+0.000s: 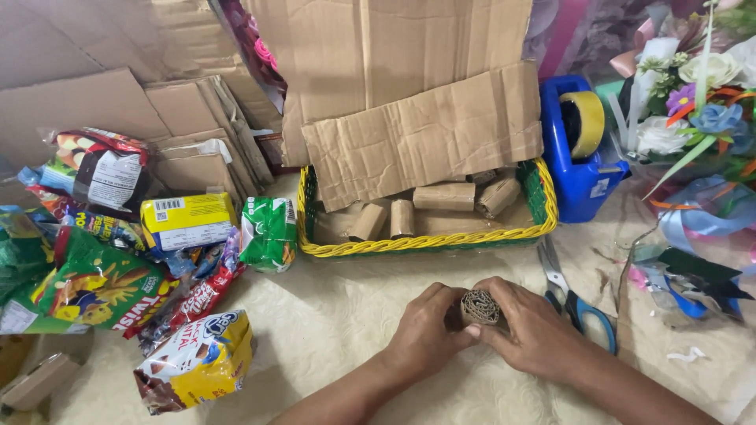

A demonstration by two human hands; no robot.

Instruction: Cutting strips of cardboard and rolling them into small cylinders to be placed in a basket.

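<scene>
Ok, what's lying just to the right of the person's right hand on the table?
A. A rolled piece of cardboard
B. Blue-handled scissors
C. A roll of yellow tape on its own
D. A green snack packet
B. The blue-handled scissors lie on the cream tablecloth just beside the right hand, while both hands, left hand included, hold the cardboard roll between them.
</scene>
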